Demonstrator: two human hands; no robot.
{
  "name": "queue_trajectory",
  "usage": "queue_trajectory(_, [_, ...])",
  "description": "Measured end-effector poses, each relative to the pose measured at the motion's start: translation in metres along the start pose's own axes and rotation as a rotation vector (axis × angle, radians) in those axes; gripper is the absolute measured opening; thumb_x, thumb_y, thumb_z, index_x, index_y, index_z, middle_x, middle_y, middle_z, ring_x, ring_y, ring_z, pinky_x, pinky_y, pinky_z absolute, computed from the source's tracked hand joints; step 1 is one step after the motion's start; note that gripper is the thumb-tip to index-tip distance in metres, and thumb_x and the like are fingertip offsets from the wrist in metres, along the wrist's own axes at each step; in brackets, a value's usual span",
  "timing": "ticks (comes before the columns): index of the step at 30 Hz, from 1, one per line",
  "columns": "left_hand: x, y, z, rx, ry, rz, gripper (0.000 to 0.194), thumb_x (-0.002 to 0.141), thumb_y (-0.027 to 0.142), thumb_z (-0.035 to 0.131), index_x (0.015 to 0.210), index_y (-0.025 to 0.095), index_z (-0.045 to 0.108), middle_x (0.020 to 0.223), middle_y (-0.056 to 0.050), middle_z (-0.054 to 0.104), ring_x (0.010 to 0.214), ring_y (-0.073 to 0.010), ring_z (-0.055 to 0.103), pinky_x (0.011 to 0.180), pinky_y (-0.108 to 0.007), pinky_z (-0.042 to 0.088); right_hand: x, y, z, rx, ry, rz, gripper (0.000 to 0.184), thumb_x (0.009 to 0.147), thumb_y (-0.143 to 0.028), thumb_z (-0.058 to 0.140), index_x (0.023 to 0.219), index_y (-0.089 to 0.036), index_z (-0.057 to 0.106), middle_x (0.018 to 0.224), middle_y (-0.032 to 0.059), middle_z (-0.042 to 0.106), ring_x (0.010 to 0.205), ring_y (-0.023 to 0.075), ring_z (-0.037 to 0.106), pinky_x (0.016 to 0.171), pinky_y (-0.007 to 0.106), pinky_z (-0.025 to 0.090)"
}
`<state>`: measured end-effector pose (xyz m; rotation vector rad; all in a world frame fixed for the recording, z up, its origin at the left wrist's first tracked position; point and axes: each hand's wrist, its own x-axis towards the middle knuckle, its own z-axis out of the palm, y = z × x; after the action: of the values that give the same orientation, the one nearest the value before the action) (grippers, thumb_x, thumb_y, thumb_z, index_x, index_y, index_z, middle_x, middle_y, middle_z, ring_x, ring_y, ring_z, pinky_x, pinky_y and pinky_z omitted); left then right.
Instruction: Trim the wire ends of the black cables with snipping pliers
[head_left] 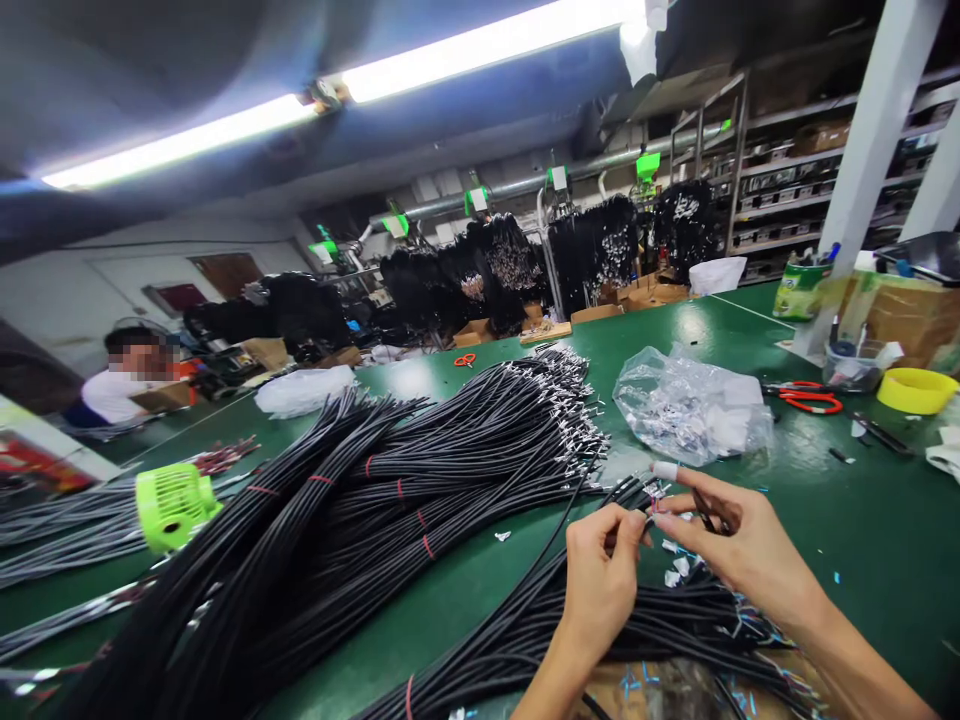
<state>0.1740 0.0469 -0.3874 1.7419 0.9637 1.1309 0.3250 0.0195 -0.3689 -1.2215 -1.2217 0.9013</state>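
Note:
My left hand [604, 575] is closed in a pinch on the end of a black cable. At its fingertips my right hand [742, 545] has thumb and index finger close together on the cable's thin coloured wires [657, 497]. White wrapping covers the tip of the right index finger. A slim dark tool [703, 510] is tucked in the right hand's curled fingers; its kind is unclear. Under and beside both hands lies a bundle of black cables [667, 610] with stripped, coloured ends. Small white scraps [679, 568] lie between the hands and that bundle.
Banded black cable bundles [450, 440] cover the green table's middle and left. A clear plastic bag [694, 405], red-handled scissors [811, 397] and yellow tape [916, 390] lie right. A green fan-like object [175, 507] stands left. Another person [127, 385] sits far left.

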Motion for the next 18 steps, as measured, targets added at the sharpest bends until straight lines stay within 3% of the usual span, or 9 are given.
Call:
queue_trajectory(3, [0.000,0.000,0.000,-0.006,-0.016,0.005,0.032,0.089,0.037,0.049,0.070,0.012,0.060,0.058,0.001,0.047,0.053,-0.0102,0.040,0.050,-0.022,0.028,-0.005,0.006,0.003,-0.076,0.106,-0.126,0.042,0.072,-0.030,0.070,0.109,-0.009,0.065,0.084,0.0087,0.075,0.073,0.0191,0.072,0.069,0.024,0.059])
queue_trajectory(8, [0.001,0.001,0.000,0.021,0.028,0.045,0.020,0.086,0.029,0.056,0.079,0.012,0.065,0.069,-0.002,0.055,0.063,-0.0127,0.047,0.055,-0.022,0.033,-0.008,0.017,0.006,-0.185,0.150,-0.266,0.031,0.075,-0.022,0.066,0.105,-0.013,0.067,0.085,0.0067,0.075,0.073,0.0187,0.072,0.071,0.025,0.060])
queue_trajectory(13, [0.002,0.000,-0.002,0.010,0.031,0.058,0.025,0.088,0.028,0.053,0.074,0.013,0.067,0.064,-0.001,0.050,0.059,-0.0123,0.045,0.053,-0.022,0.031,-0.006,0.019,0.006,-0.179,0.113,-0.270,0.032,0.076,-0.020,0.064,0.108,-0.014,0.065,0.089,0.0061,0.075,0.075,0.0179,0.072,0.072,0.024,0.060])
queue_trajectory(18, [0.001,0.003,-0.003,0.055,0.034,0.086,0.027,0.088,0.026,0.051,0.070,0.013,0.066,0.064,-0.002,0.052,0.059,-0.0125,0.046,0.053,-0.023,0.031,-0.002,0.007,0.001,-0.075,0.068,-0.162,0.039,0.077,-0.029,0.063,0.110,-0.008,0.062,0.090,0.0113,0.075,0.080,0.0213,0.072,0.075,0.027,0.059])
